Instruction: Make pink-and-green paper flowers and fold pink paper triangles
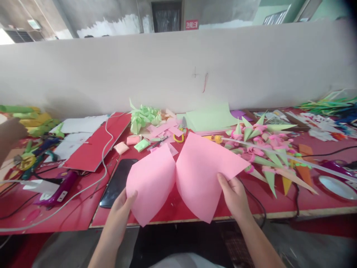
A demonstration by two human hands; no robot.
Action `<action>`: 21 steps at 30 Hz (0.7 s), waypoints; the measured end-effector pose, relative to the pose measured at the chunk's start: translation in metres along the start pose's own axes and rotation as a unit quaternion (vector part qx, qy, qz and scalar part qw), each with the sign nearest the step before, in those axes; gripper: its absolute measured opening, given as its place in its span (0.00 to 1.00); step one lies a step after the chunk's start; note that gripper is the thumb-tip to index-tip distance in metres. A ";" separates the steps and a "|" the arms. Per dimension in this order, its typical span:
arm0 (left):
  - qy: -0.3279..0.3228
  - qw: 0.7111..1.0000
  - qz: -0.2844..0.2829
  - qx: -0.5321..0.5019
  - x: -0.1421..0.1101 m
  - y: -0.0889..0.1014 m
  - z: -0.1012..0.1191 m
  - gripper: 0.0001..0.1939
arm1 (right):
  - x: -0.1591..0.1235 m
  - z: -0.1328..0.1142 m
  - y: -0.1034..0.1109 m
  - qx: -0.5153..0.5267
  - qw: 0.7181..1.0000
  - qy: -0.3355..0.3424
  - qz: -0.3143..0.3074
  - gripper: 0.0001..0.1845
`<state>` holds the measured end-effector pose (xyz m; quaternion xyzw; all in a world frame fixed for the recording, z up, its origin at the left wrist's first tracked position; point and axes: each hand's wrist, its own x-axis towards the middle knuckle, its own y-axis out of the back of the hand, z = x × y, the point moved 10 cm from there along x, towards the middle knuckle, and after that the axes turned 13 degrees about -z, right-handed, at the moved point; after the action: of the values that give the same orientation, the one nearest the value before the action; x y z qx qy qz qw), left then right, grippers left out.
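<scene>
Over the front of the red table I hold pink paper in both hands. The left piece of pink paper (152,184) curves upward, its outer edge pinched by my left hand (121,206). My right hand (234,195) grips the lower right side of the larger right piece of pink paper (202,175), thumb on top. The two pieces meet near the middle; whether they are joined there I cannot tell. Just behind them show the yellow handle of scissors (179,138) and a yellow glue gun (214,139). A black phone (118,184) lies beside my left hand.
Folded pink and green paper flowers (267,147) are heaped on the right. Green sheets (212,117) and curled green paper (145,117) lie at the back. A white cable (104,167) crosses the left side, near a purple power strip (60,191). A tape roll (336,187) sits far right.
</scene>
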<state>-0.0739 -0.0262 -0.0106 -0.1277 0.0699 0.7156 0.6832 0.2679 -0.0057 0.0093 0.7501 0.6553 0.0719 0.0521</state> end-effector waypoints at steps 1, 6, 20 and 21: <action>0.018 1.000 -0.005 -0.010 0.002 -0.005 -0.002 0.29 | -0.001 -0.003 0.000 -0.005 1.000 0.009 0.007 0.19; -0.010 0.996 0.076 0.037 0.016 0.001 0.012 0.21 | -0.001 -0.005 -0.017 -0.014 0.998 0.006 -0.067 0.19; -0.090 0.952 0.169 0.238 -0.004 0.023 0.056 0.24 | -0.011 -0.027 0.021 -0.119 0.988 0.035 0.096 0.20; -0.086 0.953 0.170 0.235 -0.003 0.025 0.054 0.24 | -0.011 -0.028 0.023 -0.122 0.987 0.032 0.101 0.19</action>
<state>-0.1035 -0.0154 0.0404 0.1123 0.1974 0.7926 0.5658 0.2837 -0.0198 0.0402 0.7979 0.5636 0.1802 0.1148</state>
